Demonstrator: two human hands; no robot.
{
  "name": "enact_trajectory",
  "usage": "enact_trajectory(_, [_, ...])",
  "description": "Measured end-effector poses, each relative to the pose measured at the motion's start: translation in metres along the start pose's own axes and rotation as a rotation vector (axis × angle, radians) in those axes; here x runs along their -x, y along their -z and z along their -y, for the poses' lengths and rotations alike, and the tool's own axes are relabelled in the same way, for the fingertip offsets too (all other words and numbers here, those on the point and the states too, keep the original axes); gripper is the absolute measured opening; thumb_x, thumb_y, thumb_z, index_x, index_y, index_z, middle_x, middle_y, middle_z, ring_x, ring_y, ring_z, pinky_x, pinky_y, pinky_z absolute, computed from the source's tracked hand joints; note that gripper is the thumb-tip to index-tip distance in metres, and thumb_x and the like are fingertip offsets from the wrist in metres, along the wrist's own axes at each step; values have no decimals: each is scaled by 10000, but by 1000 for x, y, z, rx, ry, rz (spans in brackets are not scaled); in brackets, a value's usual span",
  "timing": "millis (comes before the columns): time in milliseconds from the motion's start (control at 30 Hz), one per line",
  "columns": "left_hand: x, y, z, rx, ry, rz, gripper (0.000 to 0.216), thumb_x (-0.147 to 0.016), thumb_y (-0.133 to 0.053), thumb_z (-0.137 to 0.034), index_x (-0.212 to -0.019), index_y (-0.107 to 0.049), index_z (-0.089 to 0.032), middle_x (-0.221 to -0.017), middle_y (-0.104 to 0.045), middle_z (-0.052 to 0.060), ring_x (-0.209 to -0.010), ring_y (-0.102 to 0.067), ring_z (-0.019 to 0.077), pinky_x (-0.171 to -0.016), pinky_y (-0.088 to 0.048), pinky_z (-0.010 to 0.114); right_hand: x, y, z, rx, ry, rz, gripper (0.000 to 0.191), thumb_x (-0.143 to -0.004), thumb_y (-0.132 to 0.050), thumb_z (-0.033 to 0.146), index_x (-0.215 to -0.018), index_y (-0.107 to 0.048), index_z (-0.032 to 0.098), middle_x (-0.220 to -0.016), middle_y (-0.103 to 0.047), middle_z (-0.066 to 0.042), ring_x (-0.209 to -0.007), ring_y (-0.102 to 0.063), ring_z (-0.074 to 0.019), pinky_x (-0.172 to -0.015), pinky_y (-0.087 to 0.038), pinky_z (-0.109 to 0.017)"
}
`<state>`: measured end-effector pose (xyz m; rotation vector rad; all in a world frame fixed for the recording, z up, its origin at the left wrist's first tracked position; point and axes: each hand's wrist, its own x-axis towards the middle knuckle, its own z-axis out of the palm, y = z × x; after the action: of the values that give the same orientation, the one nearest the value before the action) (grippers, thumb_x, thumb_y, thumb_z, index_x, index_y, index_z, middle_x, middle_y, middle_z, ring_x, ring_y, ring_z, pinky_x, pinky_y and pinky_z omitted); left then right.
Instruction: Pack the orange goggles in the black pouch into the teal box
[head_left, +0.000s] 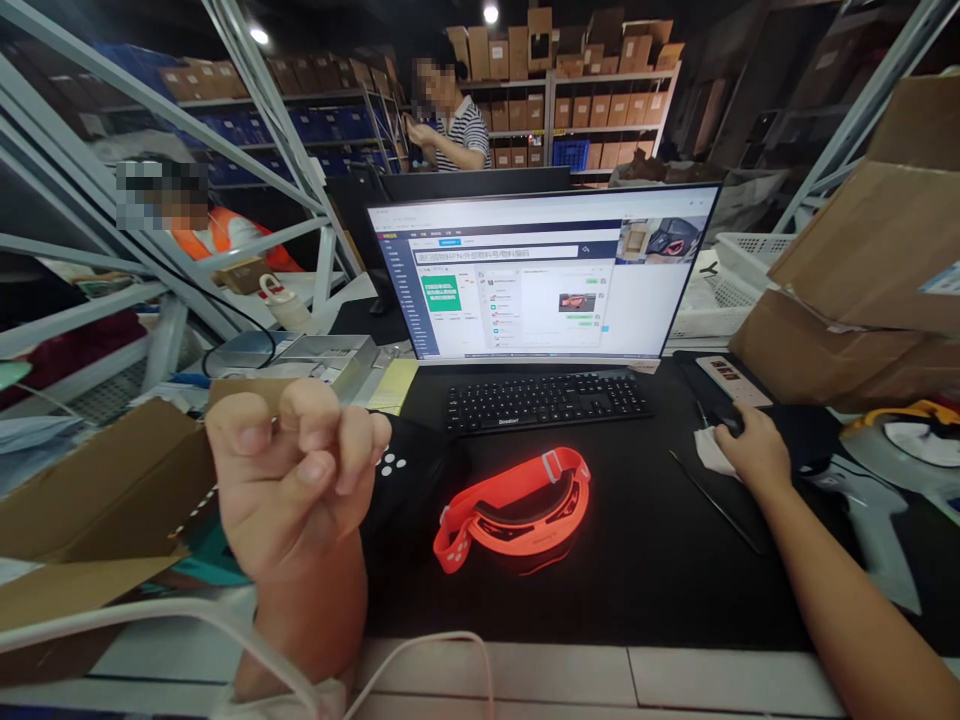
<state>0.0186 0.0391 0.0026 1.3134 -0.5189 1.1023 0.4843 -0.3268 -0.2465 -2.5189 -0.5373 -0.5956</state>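
Observation:
Raised in front of me at the left is my left hand (296,480), palm facing me and fingers curled in with the thumb bent across; nothing shows in it. My right hand (754,450) rests on a black computer mouse (727,420), which the fingers partly cover. A white scrap (711,452) lies under that hand. Between the hands, on the black desk mat (637,590), sit bright orange-red goggles (525,535) with their strap looped behind. A black pouch with white dots (409,465) lies just right of my left hand.
Behind the goggles stand a keyboard (551,400) and a lit monitor (540,280). An open cardboard box (112,480) is at left; a barcode scanner (874,520), tape roll (922,450) and cartons (847,240) at right. A pale cable (217,615) crosses the front. Two people are beyond the desk.

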Motion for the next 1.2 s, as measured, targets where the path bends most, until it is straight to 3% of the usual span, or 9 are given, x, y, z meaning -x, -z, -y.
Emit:
enact_trajectory(200, [-2,-2,2,-37,-24,8,403,-835,-749,-38,-840,-390,-221,-851,-578,-49,-482,-491,67,-547,-465,250,-1,-6,-6,-8,21,-21,559,-904,-555,406,-1372,-697,135,-1409,-676,-205,-1297,-634,-362,-1139,-500,-527])
enact_trajectory(333, [-2,-2,1,-16,-67,-23,470,-787,-737,1,-784,-319,-213,-732,-457,-81,-445,-391,53,-520,-417,233,-3,-14,-15,-19,30,-22,554,-924,-540,447,-1340,-719,128,-1394,-672,-215,-1299,-625,-362,-1138,-498,-538])
enact_trajectory(600, [-6,3,0,-11,-6,16,412,-814,-811,-331,-706,-433,-207,-593,-420,-79,-386,-425,93,-478,-388,292,-7,-20,-20,-34,57,-38,546,-951,-514,492,-1265,-752,114,-1365,-663,-237,-1335,-591,-364,-1157,-477,-549])
enact_trajectory(800, [-2,-17,-4,-94,64,-179,378,-829,-819,-284,-749,-454,-222,-584,-384,-87,-393,-374,69,-526,-449,283,-8,-20,-19,-27,68,-36,537,-955,-508,485,-1261,-749,115,-1347,-663,-238,-1321,-589,-365,-1145,-483,-553])
enact_trajectory(1000, [-3,-8,-1,-98,-4,-100,396,-845,-793,-270,-764,-409,-221,-589,-386,-89,-397,-395,67,-538,-466,275,-7,-18,-18,-18,81,-35,562,-961,-500,492,-1288,-736,101,-1360,-652,-253,-1307,-590,-379,-1125,-494,-563])
enact_trajectory(1200, [-7,-22,-3,-135,-58,-348,524,-680,-881,-124,-749,-369,-213,-690,-437,-71,-499,-456,71,-540,-444,264,-6,-17,-16,-25,74,-40,577,-950,-491,508,-1290,-739,113,-1372,-659,-237,-1307,-603,-368,-1134,-493,-547])
